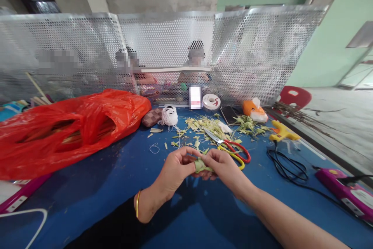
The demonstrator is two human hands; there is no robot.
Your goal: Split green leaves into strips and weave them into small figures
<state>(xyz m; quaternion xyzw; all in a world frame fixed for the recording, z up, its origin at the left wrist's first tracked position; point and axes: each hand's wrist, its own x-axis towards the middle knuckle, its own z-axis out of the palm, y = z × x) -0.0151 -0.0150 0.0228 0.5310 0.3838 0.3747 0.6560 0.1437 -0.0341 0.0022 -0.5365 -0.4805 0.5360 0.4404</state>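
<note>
Between my two hands is a small piece made of pale green leaf strips [199,165], folded or woven together. My left hand [177,167] closes on its left side with thumb and fingers. From the right, my right hand [220,165] pinches the same piece, its other fingers curled partly out of sight underneath. Just beyond my right hand lie scissors with red handles [237,151], crossed with a yellow handle [234,157] of another tool. Cut pale green leaf scraps [204,126] are strewn past my fingertips.
A red plastic bag [131,113] of brown strips fills the left. Behind the scraps are white string [169,116], a ribbon spool [211,101], a phone [229,115] and tissues [254,111]. A yellow glue gun [283,131] and purple power strip [344,190] lie right. People sit behind the perforated metal screen [166,31].
</note>
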